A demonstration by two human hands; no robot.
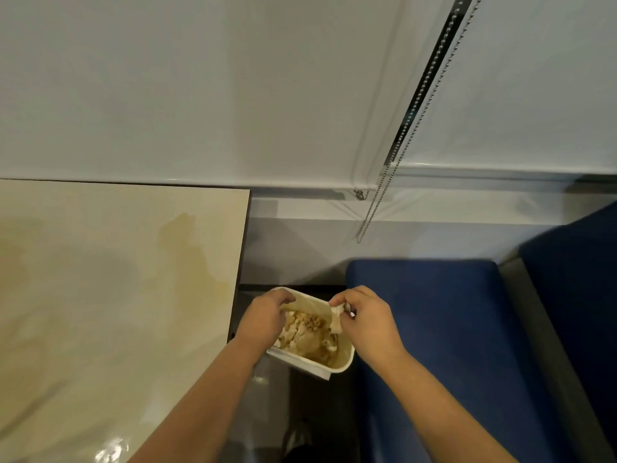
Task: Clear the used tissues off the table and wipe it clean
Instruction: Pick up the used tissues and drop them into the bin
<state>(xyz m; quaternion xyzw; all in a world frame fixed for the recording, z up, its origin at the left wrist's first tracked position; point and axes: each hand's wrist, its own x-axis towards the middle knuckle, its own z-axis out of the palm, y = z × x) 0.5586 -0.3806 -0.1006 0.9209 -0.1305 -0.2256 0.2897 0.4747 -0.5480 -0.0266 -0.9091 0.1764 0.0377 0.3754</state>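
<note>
A white container [344, 360] is held by the left hand [263, 317] off the right edge of the cream desk [100, 295], the fingers curled over its near-left rim; crumpled, brown-stained used tissues [303, 335] are heaped inside. A further tissue [336, 317] is pinched in the grip of the right hand [367, 320] just above the container's right side. Yellowish smears [187, 248] are seen on the desk, and a blue cushioned seat [434, 329] lies to the right

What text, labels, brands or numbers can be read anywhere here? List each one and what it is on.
None can be read.
The white container, held by the left hand, shows no print.
The tissue in the right hand is plain.
The table, blue seat and blinds show no lettering.
</note>
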